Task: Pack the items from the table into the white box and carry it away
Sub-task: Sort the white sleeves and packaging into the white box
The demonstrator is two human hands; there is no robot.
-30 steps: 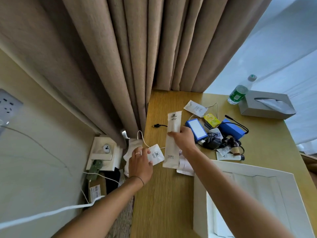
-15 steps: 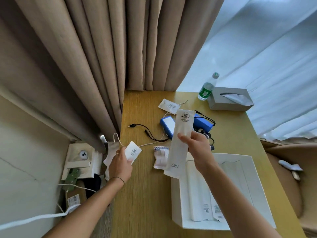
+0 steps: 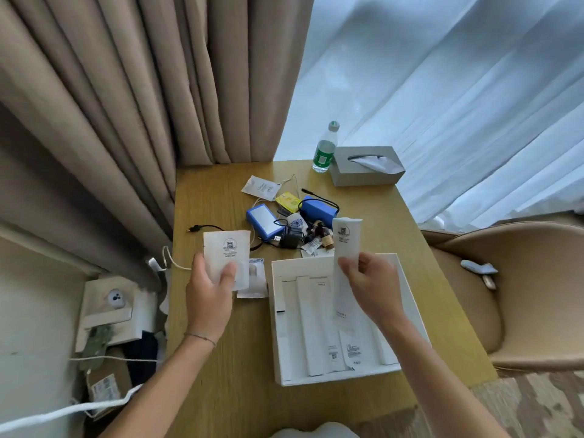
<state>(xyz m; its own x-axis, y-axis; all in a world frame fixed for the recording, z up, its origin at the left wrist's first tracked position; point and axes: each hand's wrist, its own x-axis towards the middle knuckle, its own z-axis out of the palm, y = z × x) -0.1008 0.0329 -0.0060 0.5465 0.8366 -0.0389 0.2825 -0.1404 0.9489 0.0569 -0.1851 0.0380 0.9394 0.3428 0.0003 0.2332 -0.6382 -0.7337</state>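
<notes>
The open white box [image 3: 278, 343] lies on the wooden table [image 3: 221, 390] in front of me, with several long white packets flat inside. My right hand [image 3: 369, 279] holds a long white packet [image 3: 346, 245] upright over the box. My left hand [image 3: 208, 289] grips a small square white packet [image 3: 226, 248] left of the box. Behind the box lies a pile: a blue-framed pack [image 3: 264, 221], a blue battery pack [image 3: 319, 210], a black adapter [image 3: 290, 237], a yellow sachet [image 3: 288, 201], small brown bottles [image 3: 322, 233] and a white sachet [image 3: 260, 187].
A water bottle [image 3: 325, 150] and a grey tissue box [image 3: 363, 165] stand at the table's far edge. Curtains hang behind. A tan chair [image 3: 505, 295] is to the right. Left of the table, boxes [image 3: 107, 308] and white cables clutter the floor. Another clear packet [image 3: 256, 279] lies beside the box.
My right hand has carried the long packet from the table's middle to above the box. My left hand lifted the small packet higher. The view has swung right and back.
</notes>
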